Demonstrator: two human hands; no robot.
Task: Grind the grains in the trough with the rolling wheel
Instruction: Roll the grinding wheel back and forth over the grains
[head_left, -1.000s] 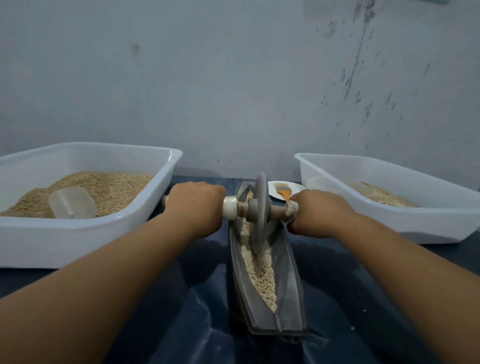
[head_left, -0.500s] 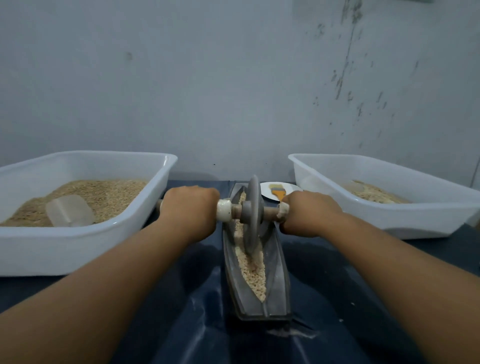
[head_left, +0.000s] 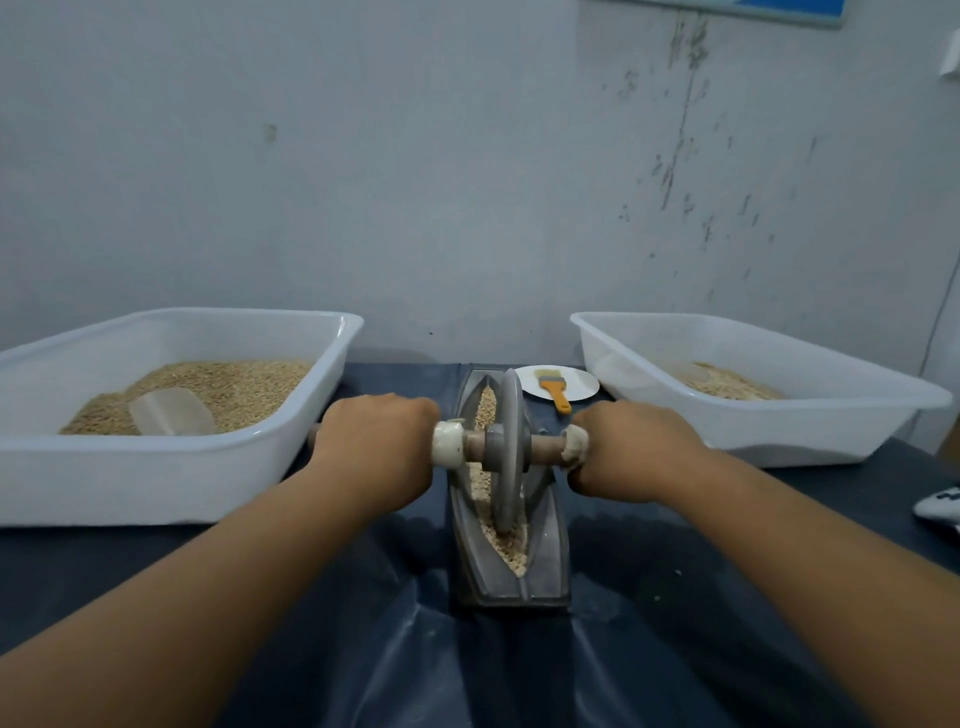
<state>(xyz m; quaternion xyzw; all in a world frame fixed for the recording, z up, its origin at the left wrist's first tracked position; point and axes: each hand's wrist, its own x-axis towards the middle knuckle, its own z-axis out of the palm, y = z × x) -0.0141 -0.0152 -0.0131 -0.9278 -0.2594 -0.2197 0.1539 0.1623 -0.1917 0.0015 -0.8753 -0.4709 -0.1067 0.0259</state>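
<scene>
The grey metal rolling wheel (head_left: 508, 452) has rolled nearer. Left hand (head_left: 376, 447) and right hand (head_left: 631, 449) clasp its axle, apparently firmly, across the lengthwise grey boat-shaped trough (head_left: 545, 540) of grains (head_left: 511, 551).

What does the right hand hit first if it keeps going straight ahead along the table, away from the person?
Probably the orange-handled brush on the white plate, directly beyond the right hand; the right tub sits just alongside. Depth is unclear.
</scene>
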